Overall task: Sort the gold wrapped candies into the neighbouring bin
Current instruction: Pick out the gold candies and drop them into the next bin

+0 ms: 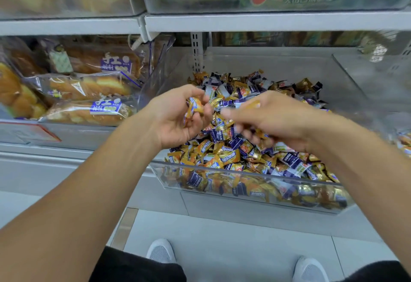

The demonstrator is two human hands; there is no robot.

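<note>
My left hand [178, 114] is curled round a few gold wrapped candies [194, 109] just above the clear bin [244, 173]. My right hand [264, 117] is blurry, with something gold at its fingertips — I think it pinches one, but I cannot tell for sure. These candies look light and crinkly, and the shiny wrappers may slip, so I would pinch the fat middle or a twisted end. Further back lies the mixed candy pile [251, 139] — gold among purple.
</note>
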